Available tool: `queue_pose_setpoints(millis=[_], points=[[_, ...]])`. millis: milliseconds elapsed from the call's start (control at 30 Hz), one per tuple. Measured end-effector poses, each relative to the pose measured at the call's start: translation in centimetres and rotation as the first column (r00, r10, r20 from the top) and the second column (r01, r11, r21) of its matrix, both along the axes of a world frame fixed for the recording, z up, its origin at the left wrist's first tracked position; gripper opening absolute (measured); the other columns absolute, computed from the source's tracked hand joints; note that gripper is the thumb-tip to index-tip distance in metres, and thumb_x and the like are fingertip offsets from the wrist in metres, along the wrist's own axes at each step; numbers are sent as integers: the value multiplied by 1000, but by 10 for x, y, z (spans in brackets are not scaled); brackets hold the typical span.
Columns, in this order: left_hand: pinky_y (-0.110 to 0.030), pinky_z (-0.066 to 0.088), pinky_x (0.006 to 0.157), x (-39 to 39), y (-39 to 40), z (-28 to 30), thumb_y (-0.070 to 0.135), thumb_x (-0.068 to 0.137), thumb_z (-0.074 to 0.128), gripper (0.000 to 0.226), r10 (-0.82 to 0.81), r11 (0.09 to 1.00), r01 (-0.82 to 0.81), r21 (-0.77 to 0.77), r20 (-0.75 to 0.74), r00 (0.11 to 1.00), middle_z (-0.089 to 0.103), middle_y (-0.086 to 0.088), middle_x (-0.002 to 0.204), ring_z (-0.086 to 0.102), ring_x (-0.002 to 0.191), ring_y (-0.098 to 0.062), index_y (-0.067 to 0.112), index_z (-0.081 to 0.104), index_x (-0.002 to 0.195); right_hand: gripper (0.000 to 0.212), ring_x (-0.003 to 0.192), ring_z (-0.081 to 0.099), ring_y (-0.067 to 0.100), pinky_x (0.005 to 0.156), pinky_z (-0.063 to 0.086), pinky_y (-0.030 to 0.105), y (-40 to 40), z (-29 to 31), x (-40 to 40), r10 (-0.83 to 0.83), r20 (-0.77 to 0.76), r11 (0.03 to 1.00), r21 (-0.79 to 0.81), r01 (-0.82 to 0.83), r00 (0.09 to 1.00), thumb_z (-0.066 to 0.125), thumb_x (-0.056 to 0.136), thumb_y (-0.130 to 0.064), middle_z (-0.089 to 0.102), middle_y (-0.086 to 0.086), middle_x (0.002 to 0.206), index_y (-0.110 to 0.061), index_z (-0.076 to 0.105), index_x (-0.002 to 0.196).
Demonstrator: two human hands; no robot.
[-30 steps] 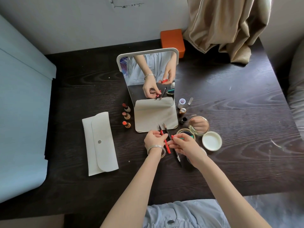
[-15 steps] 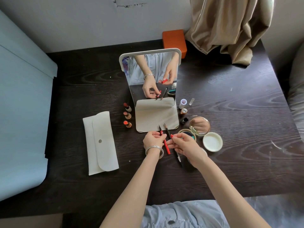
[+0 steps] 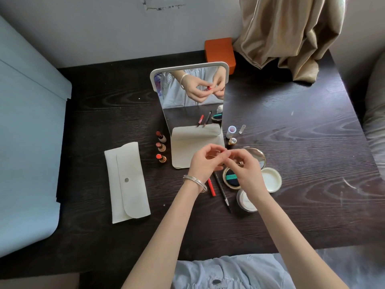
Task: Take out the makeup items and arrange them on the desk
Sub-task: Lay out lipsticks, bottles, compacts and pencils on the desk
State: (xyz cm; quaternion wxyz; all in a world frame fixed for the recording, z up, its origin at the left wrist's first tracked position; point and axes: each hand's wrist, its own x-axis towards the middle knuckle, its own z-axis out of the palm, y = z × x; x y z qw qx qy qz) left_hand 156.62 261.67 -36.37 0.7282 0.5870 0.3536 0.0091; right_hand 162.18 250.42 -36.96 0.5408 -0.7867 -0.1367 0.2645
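Head view shows left hand (image 3: 205, 158) and right hand (image 3: 245, 170) jointly pinching a small red item above the table (image 3: 291, 142), judged mid-arranging; next, set it beside the red pencil (image 3: 211, 186).

A beige curtain (image 3: 291, 34) hangs at the far right corner, its hem bunched on the dark wooden worktop (image 3: 291, 142). Just beside it, against the white wall (image 3: 104, 28), sits an orange box (image 3: 219, 51). In front of the box a mirror (image 3: 191, 88) stands tilted back in a white frame. Along the left edge lies a pale blue sheet (image 3: 27, 142). At the far right is something grey and padded (image 3: 375, 122), partly out of sight.
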Motion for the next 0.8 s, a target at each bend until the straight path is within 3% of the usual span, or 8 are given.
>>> queue_pose_setpoints(millis=[167, 267, 333, 467, 567, 667, 800], points=[[-29, 56, 75, 14, -3, -4, 14, 75, 76, 16, -23, 977, 16, 212, 31, 999, 64, 4, 77, 62, 77, -11, 26, 67, 80, 14, 73, 60, 4, 68, 43, 3, -1, 2, 19, 82, 228, 986, -163, -45, 970, 70, 80, -4, 66, -5, 83, -12, 70, 92], [-16, 52, 74, 25, -6, -4, 11, 73, 78, 21, -31, 969, 23, 247, 28, 999, 63, 8, 77, 59, 69, 2, 23, 66, 85, 14, 73, 62, 6, 72, 47, 10, -4, 0, 41, 107, 284, 969, -245, -35, 953, 72, 75, -3, 68, -4, 81, -12, 70, 86], [-11, 50, 70, 32, -7, -4, 9, 74, 76, 23, -30, 969, 30, 246, -3, 1000, 60, 11, 77, 56, 64, 3, 22, 63, 88, 13, 73, 64, 7, 75, 50, 17, -7, -3, 62, 53, 282, 970, -242, 18, 958, 75, 75, -7, 68, -4, 80, -15, 68, 82], [-32, 54, 80, 40, -5, -9, 3, 78, 68, 21, -28, 958, 54, 282, -93, 995, 60, 12, 77, 55, 67, -6, 21, 63, 88, 9, 77, 65, 12, 80, 50, 22, -9, -24, 102, 48, 236, 929, -368, 44, 971, 75, 76, -10, 71, 3, 84, -12, 69, 83], [-37, 55, 81, 41, -4, -12, 1, 79, 65, 21, -12, 957, 48, 287, -125, 992, 59, 11, 75, 54, 66, -7, 22, 63, 84, 10, 80, 67, 18, 85, 53, 34, -3, -39, 115, 119, 190, 893, -449, -22, 975, 76, 74, -11, 71, 4, 83, -15, 68, 80], [-38, 55, 81, 39, -2, -15, 0, 79, 63, 26, -1, 960, 44, 277, -153, 988, 59, 12, 74, 55, 65, -6, 26, 61, 79, 12, 83, 68, 18, 87, 52, 37, 6, -49, 118, 160, 138, 873, -481, -76, 977, 78, 71, -13, 68, -1, 78, -19, 68, 76], [-35, 54, 79, 35, 2, -20, 2, 80, 63, 19, 6, 956, 46, 288, -176, 984, 59, 12, 75, 55, 68, -5, 20, 63, 86, 14, 83, 69, 19, 86, 54, 41, 8, -61, 123, 185, 44, 851, -507, -137, 982, 81, 67, -14, 70, -1, 75, -20, 70, 74]])
